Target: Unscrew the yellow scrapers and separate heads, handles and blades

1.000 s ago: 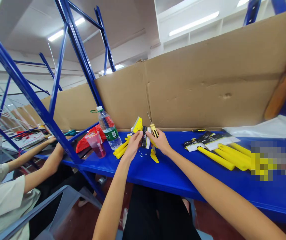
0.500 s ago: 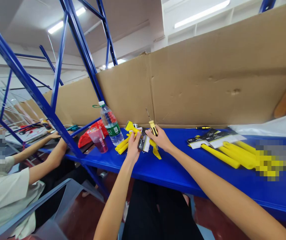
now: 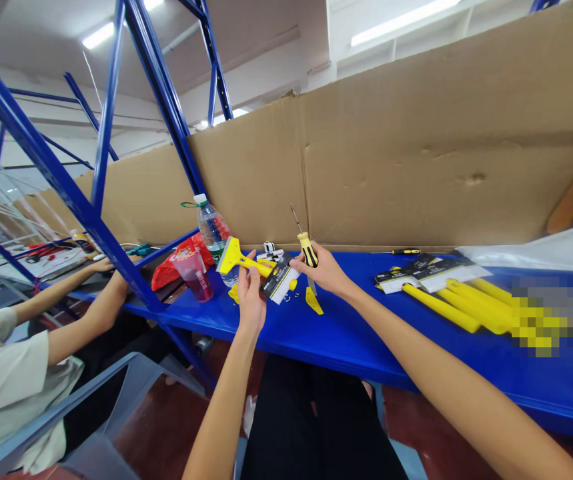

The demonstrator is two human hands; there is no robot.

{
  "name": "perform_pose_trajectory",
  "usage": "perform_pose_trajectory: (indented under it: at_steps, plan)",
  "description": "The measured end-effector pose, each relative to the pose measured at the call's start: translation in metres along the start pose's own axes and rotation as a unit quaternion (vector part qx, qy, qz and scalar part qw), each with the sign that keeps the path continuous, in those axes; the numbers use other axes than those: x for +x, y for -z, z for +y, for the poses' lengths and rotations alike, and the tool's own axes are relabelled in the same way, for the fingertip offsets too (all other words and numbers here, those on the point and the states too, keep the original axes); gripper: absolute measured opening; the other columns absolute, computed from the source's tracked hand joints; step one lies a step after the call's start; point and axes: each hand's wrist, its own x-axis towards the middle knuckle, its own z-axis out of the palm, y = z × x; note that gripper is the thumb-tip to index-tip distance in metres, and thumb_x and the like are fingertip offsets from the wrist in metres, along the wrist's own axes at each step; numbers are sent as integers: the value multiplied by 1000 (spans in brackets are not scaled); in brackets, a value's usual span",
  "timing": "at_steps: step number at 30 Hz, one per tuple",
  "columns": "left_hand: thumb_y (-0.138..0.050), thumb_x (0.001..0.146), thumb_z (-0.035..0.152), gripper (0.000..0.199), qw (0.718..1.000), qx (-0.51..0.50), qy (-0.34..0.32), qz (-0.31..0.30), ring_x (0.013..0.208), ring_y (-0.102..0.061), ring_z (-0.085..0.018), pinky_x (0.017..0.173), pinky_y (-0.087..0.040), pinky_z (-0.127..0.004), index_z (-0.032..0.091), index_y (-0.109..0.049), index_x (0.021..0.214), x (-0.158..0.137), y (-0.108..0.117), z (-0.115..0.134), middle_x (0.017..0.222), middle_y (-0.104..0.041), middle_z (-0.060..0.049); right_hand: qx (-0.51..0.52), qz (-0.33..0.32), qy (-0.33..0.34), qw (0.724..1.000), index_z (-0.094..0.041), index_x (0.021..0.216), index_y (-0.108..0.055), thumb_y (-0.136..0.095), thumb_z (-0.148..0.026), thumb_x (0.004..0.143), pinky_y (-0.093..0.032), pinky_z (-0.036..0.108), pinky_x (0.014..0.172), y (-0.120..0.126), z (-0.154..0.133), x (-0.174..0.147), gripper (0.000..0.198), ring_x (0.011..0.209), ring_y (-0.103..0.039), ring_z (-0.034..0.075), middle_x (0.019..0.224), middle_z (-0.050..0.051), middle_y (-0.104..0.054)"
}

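Observation:
My left hand is closed around the handle of a yellow scraper, whose wide head points up and left. A black-and-white packaging card hangs at the scraper's handle end, between my hands. My right hand grips a yellow-and-black screwdriver with its shaft pointing up. The fingertips of that hand are at the card's upper right corner; whether they pinch it is hard to tell. Below lies a flat yellow piece on the blue table, with a few tiny screws beside it.
Carded yellow scrapers lie on the right of the blue table. Another screwdriver rests by the cardboard wall. A red cup and water bottle stand left, beside a blue rack post. A co-worker sits far left.
My left hand has moved left and turned the scraper, so its head now shows broadly. The card has swung into fuller view. My right hand keeps the screwdriver upright in nearly the same place.

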Motion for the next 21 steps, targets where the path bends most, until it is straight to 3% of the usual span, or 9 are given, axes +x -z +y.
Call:
perform_pose_trajectory:
  at_steps: [4, 8, 10, 13, 16, 19, 21]
  plan:
    - [-91, 92, 60, 80, 1000, -20, 1, 24, 114, -81, -26, 106, -64, -39, 33, -62, 162, -2, 2, 4, 114, -81, -7, -1, -20, -6, 1000, -27, 91, -56, -86, -70, 82, -49, 38, 74, 0, -1, -2, 53, 75, -56, 21, 83, 1, -65]
    - [-86, 99, 55, 64, 993, -54, -51, 89, 111, -81, -24, 99, -66, -38, 40, -64, 157, 3, 10, 9, 129, -78, -7, -28, -49, 12, 998, -26, 94, -58, -83, -67, 86, -50, 38, 75, 1, 2, 0, 48, 76, -59, 21, 85, 1, -67]
    - [-86, 99, 54, 58, 992, -58, -49, 102, 108, -79, -23, 93, -67, -36, 37, -69, 151, 4, 17, 11, 132, -76, -8, -52, -26, 8, 998, -26, 93, -57, -80, -65, 90, -50, 38, 74, 5, 10, 3, 45, 75, -62, 22, 84, 2, -68]
    - [-91, 94, 51, 51, 996, -45, -1, 81, 97, -75, -19, 82, -65, -30, 27, -78, 137, -1, 28, 11, 127, -76, -9, -96, 71, -22, 993, -27, 91, -53, -73, -60, 93, -51, 39, 70, 22, 30, 11, 39, 72, -65, 24, 81, 2, -67]
    - [-94, 90, 50, 47, 997, -34, 55, 48, 88, -69, -17, 76, -64, -29, 21, -80, 125, -13, 36, 9, 117, -75, -8, -211, 141, -53, 966, -28, 92, -51, -71, -51, 96, -51, 39, 74, 45, 54, 18, 31, 81, -68, 28, 84, 5, -69]
    - [-94, 88, 47, 45, 994, -25, 102, 16, 84, -68, -17, 67, -62, -28, 19, -79, 120, -24, 40, 6, 106, -72, -6, -336, 144, -131, 921, -28, 94, -48, -73, -43, 96, -51, 42, 80, 65, 71, 17, 30, 88, -70, 34, 89, 11, -71]
    - [-93, 88, 43, 43, 992, -23, 125, -6, 80, -66, -16, 58, -56, -25, 19, -77, 119, -29, 41, 6, 106, -71, -6, -391, 145, -148, 897, -27, 95, -49, -69, -50, 101, -53, 46, 86, 73, 76, 13, 31, 99, -71, 38, 99, 17, -73]
